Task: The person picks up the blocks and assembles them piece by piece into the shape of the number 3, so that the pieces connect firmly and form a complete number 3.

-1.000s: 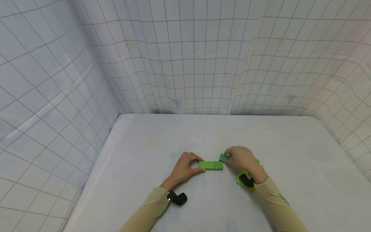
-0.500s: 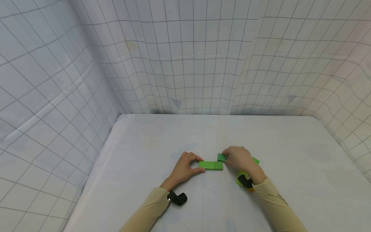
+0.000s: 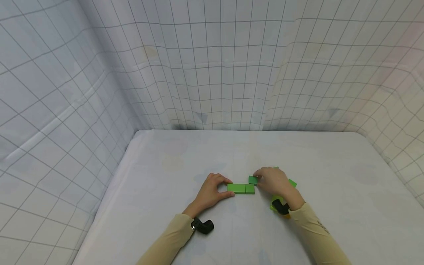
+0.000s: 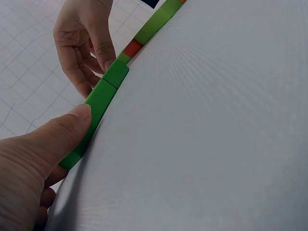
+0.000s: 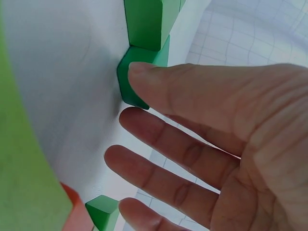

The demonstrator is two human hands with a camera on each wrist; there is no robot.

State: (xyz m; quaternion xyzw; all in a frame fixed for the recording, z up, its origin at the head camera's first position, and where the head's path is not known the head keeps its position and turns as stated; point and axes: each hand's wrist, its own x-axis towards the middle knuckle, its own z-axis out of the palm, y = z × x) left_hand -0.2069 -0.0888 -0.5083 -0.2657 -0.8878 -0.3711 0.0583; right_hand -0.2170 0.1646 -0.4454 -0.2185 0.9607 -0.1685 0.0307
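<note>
Long green block (image 3: 236, 188) flat on the white surface (image 3: 185, 158), left hand (image 3: 210, 191) at its left end, grip closed, thumb and finger pinching it. Small green block (image 3: 250, 189) butted against the long block's right end, in line with it. Darker green block (image 3: 253, 180) up and right of the long block, just beyond the small one; right hand (image 3: 274, 181) pinches it, thumb and forefinger, other fingers clear of it. Farther right of the long block, partly hidden by the right hand and wrist: a lime piece (image 3: 276, 197), an orange piece (image 3: 286, 216), a bright green piece (image 3: 292, 183).
</note>
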